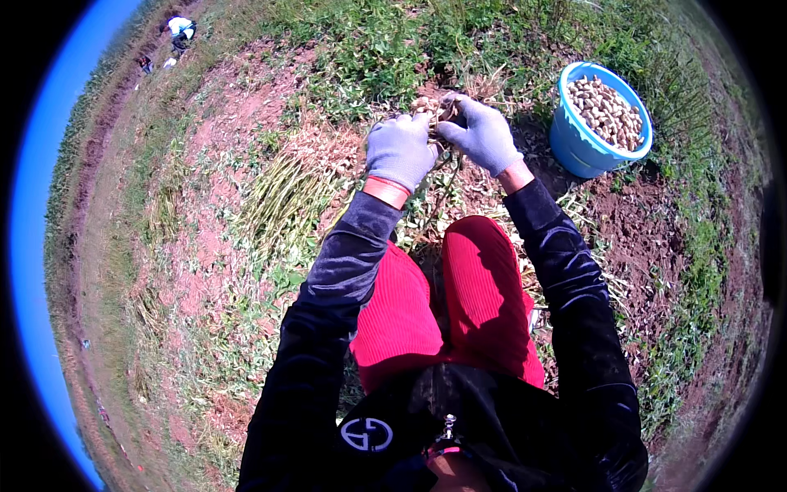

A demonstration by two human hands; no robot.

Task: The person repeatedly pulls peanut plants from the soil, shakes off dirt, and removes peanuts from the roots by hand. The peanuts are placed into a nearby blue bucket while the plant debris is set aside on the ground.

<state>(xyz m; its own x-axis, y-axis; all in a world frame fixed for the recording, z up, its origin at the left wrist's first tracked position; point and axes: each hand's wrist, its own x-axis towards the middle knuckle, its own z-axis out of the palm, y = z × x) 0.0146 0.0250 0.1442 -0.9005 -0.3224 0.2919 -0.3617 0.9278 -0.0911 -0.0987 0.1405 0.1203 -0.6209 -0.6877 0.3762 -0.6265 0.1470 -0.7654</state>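
Observation:
Both hands wear pale knitted work gloves and meet in front of my knees. My left hand [401, 149] is closed around a peanut plant [438, 109], whose dry roots and pods show between the two hands. My right hand [482, 132] has its thumb and fingers on the same root end, close to the left fingertips. Part of the stem hangs below the hands, and the glove backs hide much of the plant. To the right of my right hand stands a blue plastic bucket [575, 144], filled high with unshelled peanuts [605, 114].
Left of my knees lies a pile of pulled peanut plants [286, 197], roots pointing away from me. Green weeds [375, 67] grow beyond my hands. Reddish soil [639, 215] with scattered leaves surrounds me. A person [180, 27] bends over far off at the upper left.

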